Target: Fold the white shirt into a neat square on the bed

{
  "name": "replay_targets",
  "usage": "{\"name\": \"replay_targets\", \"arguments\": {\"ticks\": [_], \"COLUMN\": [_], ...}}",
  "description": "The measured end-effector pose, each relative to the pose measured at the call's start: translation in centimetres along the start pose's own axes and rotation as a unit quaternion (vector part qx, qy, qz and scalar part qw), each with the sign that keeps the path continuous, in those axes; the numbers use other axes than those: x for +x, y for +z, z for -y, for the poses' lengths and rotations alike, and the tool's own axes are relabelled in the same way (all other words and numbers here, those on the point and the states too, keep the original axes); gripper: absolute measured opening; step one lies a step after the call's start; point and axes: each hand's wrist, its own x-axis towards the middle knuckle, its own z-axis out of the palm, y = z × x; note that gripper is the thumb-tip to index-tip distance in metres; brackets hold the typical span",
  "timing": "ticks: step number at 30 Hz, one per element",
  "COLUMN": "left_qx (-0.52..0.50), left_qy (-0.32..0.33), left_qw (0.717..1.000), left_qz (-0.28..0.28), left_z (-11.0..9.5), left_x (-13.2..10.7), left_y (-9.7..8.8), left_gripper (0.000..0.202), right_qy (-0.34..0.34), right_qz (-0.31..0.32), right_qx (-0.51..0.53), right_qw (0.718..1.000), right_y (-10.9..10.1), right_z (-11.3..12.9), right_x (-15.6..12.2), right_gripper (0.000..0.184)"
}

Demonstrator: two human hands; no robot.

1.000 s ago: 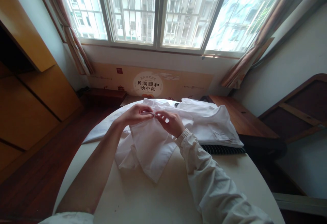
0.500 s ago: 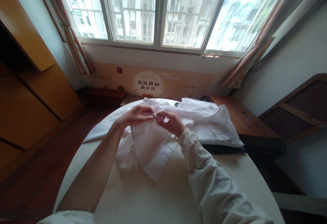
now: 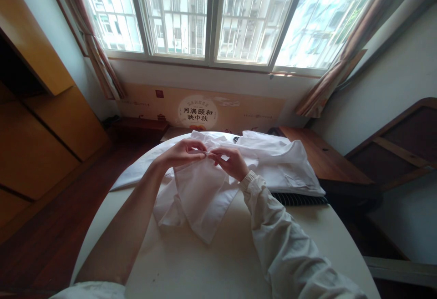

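Observation:
A thin white shirt (image 3: 201, 199) lies partly spread on the round table, with a loose flap hanging toward me. My left hand (image 3: 186, 152) pinches an edge of this shirt between thumb and fingers. Fingertip to fingertip with it, my right hand (image 3: 230, 160) is closed on the same edge from the right. What exactly sits between the fingertips is too small to make out. To the right, a folded white garment (image 3: 283, 164) rests on a black striped cloth (image 3: 300, 199).
The round white table (image 3: 191, 267) carries the clothes. Beyond it are a printed banner (image 3: 235, 108) and a barred window (image 3: 246, 17). A wooden desk (image 3: 327, 155) stands at the right, with a leaning wooden frame (image 3: 399, 153) behind it. Wooden cabinets (image 3: 48, 139) line the left.
My right hand has turned slightly and its fingers have straightened, closing the gap seen between thumb and finger. The left hand keeps its pinch almost unmoved.

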Motion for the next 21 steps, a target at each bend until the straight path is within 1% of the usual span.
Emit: {"name": "replay_targets", "arguments": {"ticks": [5,9,16,21], "left_qx": [0.023,0.027,0.072,0.078], "left_qy": [-0.004,0.001,-0.002,-0.006], "left_qw": [1.0,1.0,0.997,0.997], "left_qz": [-0.001,-0.008,-0.029,-0.024], "left_z": [-0.5,-0.1,0.6,0.3], "left_x": [0.1,0.1,0.0,-0.1], "left_y": [0.4,0.4,0.2,0.2], "left_gripper": [0.031,0.027,0.018,0.016], "right_qy": [0.018,0.024,-0.014,-0.021], "right_qz": [0.001,0.003,-0.005,0.007], "right_qx": [0.022,0.036,-0.011,-0.02], "right_qw": [1.0,0.999,1.0,1.0], "right_y": [0.1,0.3,0.7,0.5], "right_z": [0.2,0.1,-0.1,-0.3], "right_x": [-0.1,-0.1,-0.1,-0.1], "right_gripper": [0.034,0.03,0.015,0.013]}}
